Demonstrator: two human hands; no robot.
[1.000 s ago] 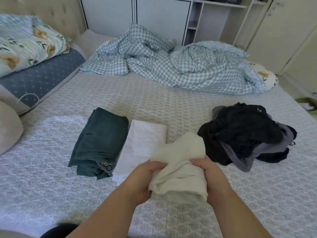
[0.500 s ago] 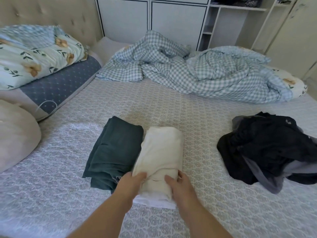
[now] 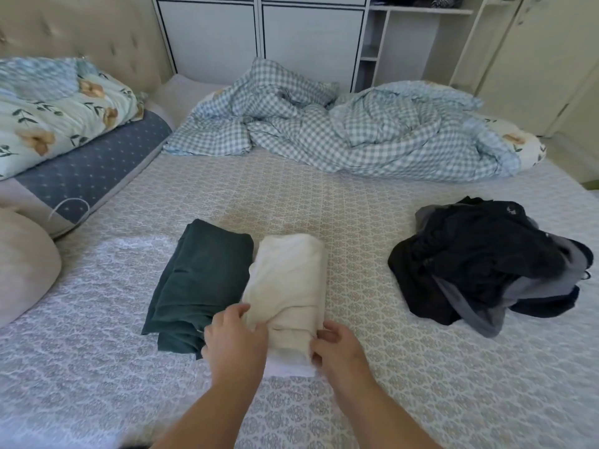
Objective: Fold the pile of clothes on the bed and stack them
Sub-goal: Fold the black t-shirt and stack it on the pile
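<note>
A folded cream garment lies on top of a folded white garment, whose near edge shows beneath it. My left hand holds the cream garment's near left edge, thumb on top. At the near right corner, my right hand pinches the same garment. Touching this stack on the left is a folded dark green garment. An unfolded pile of black and grey clothes sits to the right on the bed.
A crumpled blue checked duvet covers the far side of the bed. Floral and blue dotted pillows and a beige cushion lie on the left. White cupboards and shelves stand behind.
I carried the cream garment left and laid it on the white one. My hands then slid from its top to its near corners. The view shifted left.
</note>
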